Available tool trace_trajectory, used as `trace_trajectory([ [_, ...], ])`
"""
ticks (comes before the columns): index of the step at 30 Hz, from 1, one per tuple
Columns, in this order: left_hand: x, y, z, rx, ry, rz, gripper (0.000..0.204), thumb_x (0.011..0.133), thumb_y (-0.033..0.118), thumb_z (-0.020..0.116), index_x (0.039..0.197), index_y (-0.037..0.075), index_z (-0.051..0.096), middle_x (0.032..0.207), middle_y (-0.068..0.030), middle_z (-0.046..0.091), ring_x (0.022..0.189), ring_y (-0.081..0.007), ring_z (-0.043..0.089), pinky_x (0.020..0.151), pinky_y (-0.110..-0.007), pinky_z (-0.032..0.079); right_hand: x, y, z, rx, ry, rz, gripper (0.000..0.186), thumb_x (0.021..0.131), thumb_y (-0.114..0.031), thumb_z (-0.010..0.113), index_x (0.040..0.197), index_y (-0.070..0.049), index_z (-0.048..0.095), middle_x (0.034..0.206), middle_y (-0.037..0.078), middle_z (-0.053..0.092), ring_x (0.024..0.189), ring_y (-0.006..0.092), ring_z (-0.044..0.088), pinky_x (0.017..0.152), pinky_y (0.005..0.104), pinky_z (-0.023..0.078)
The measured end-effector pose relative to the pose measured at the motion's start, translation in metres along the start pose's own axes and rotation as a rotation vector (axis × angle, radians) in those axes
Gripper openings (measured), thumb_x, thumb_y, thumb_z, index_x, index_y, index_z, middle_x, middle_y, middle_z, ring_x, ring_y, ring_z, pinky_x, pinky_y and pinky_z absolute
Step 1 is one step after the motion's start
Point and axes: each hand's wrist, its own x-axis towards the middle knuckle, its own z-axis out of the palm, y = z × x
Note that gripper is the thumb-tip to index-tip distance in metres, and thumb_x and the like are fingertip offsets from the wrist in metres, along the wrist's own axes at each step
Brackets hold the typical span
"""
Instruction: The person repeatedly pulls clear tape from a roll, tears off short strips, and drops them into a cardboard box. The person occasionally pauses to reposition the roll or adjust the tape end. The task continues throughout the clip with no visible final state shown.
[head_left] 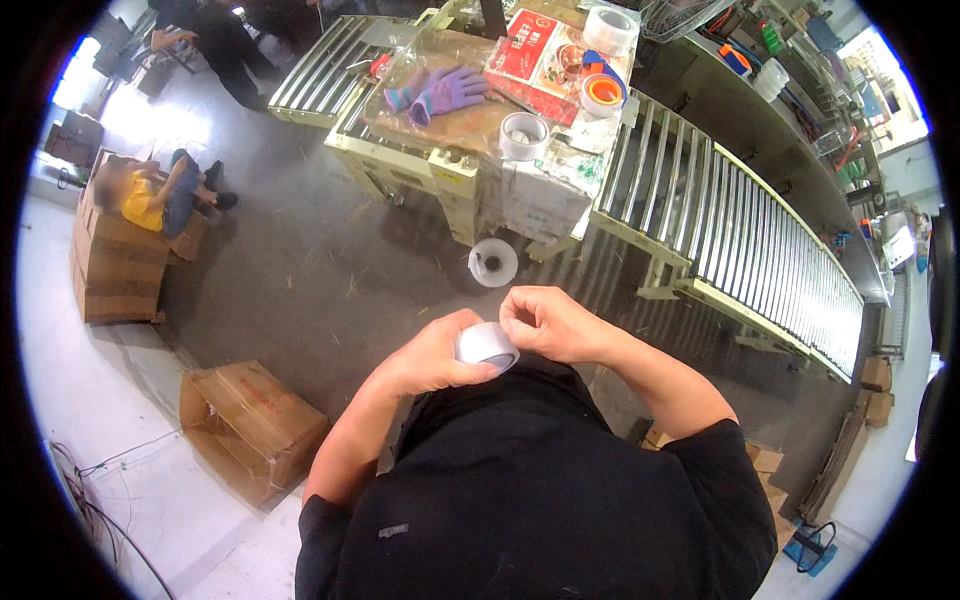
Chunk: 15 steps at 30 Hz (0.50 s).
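My left hand (pixel 430 355) grips a pale roll of packing tape (pixel 482 345) in front of my black shirt. My right hand (pixel 545 325) has its fingertips pinched beside the roll's right edge; what lies between them is too small to make out. Beyond my hands, a white round object with a dark centre (pixel 493 250) sits low by the packing table.
The packing table (pixel 440 165) carries gloves (pixel 455 95), tape rolls (pixel 522 137) and a red sheet (pixel 530 55), between roller conveyors (pixel 750 270). A person in yellow (pixel 150 200) sits on cardboard at left; another in black (pixel 215 40) stands behind. An open carton (pixel 250 420) lies lower left.
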Motion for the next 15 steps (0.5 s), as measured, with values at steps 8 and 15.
trace_trajectory([
  [8, 0.008, -0.029, -0.014, -0.222, -0.02, 0.054, 0.042, 0.071, 0.014, 0.072, 0.108, 0.002, 0.056, 0.091, -0.0033, 0.059, 0.084, -0.0115, 0.056, 0.076, -0.027, 0.046, 0.007, 0.015, 0.011, 0.542, 0.126, 0.147, 0.017, 0.098, -0.02, 0.053, 0.092, -0.004, 0.054, 0.085, 0.006, 0.062, 0.06, 0.0084, 0.057, 0.047, 0.0213, 0.041],
  [15, 0.009, -0.013, -0.016, 0.558, 0.27, 0.231, 0.05, 0.068, 0.006, 0.068, 0.116, 0.004, 0.057, 0.099, -0.0085, 0.059, 0.089, -0.0247, 0.061, 0.077, -0.034, 0.049, 0.016, 0.014, 0.021, 0.873, 0.114, 0.139, 0.018, 0.099, -0.022, 0.051, 0.092, -0.006, 0.053, 0.085, 0.006, 0.064, 0.056, 0.0094, 0.057, 0.046, 0.0203, 0.041],
])
